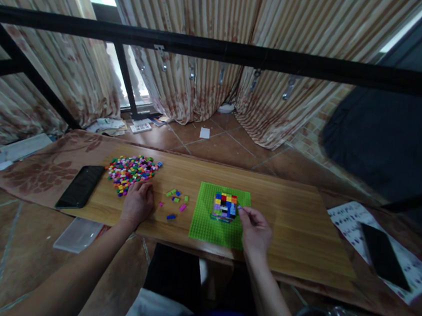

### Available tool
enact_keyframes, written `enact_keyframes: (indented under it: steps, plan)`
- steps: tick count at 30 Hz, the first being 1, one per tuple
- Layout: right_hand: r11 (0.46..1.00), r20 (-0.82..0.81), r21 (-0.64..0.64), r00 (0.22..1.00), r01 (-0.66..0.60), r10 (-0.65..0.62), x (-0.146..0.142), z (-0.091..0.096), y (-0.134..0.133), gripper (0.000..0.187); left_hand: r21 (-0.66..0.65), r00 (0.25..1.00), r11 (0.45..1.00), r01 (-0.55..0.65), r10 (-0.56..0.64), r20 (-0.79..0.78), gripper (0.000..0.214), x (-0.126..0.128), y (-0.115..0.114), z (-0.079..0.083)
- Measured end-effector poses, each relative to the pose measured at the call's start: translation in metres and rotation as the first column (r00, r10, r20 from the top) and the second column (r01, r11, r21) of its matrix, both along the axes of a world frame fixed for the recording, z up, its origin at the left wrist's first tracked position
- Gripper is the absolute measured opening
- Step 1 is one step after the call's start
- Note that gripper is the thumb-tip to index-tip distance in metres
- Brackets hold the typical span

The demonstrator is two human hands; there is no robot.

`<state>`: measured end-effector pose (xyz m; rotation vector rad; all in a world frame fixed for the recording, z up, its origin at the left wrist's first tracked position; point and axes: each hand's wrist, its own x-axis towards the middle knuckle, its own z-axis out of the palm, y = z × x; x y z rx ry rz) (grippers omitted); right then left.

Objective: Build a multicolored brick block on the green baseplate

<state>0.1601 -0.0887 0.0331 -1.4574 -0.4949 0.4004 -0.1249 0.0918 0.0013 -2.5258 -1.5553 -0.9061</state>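
My right hand (257,228) is closed in a pinch on a small bluish-purple building brick (239,207). It is at the right side of a block of multicoloured bricks (224,207), built up in layers on a green studded baseplate (199,227). Whether the pinched brick touches the block, I cannot tell. My left hand (138,201) rests on the wooden board with its fingers curled, at the lower edge of a heap of loose coloured bricks (132,170). What its fingers hold, if anything, is hidden. Between the hands lie several loose bricks, among them a blue one (171,217) and a pink one (182,207).
A black phone (80,187) lies left of the heap on the wooden board (288,211). Below it is a clear plastic lid or box (78,235). At the right, a dark flat device (385,256) lies on a printed sheet (351,218). A black rail (215,47) crosses beyond the board.
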Motion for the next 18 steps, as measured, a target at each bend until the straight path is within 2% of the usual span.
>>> enact_keyframes:
  steps: [7, 13, 18]
  plan:
    - [0.997, 0.038, -0.019, 0.997, 0.075, -0.074, -0.006, -0.008, 0.009, 0.028, 0.014, 1.0, 1.0, 0.008, -0.008, -0.005, 0.027, 0.0, 0.0, -0.001]
    - [0.998, 0.052, -0.02, 0.997, 0.058, -0.057, -0.011, -0.009, 0.006, 0.028, 0.006, 1.0, 1.0, -0.001, 0.001, -0.007, 0.027, 0.001, 0.0, -0.002]
    - [0.997, 0.023, 0.037, 0.997, 0.066, -0.067, -0.012, -0.012, 0.007, 0.029, -0.001, 1.0, 1.0, 0.008, -0.008, 0.006, 0.027, 0.0, 0.0, -0.002]
